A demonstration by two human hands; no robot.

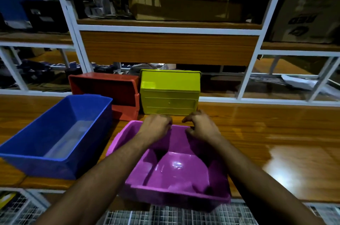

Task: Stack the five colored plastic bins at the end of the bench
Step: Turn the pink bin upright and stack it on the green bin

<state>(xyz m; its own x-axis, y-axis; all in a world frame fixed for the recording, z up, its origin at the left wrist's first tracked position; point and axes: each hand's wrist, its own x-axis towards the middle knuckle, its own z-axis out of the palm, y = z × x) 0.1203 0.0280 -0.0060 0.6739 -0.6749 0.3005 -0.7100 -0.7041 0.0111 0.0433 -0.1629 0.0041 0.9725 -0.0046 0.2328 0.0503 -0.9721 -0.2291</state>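
**Both hands on the far rim of the purple bin**

The left hand [155, 125] and right hand [199, 126] curl their fingers over the far rim of the purple rectangular plastic bin [176, 171], which sits on the glossy wooden desk [276, 132]. Just beyond the hands stands the yellow-green plastic bin [170, 92]. Beyond the left hand lies the red plastic bin [110, 88]. Left of it rests the blue plastic bin [55, 132].

Dim, glare-streaked, blurry wide-angle view

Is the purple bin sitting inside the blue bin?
No, the purple plastic bin stands on the wooden bench beside the blue plastic bin, which has no bin in it.
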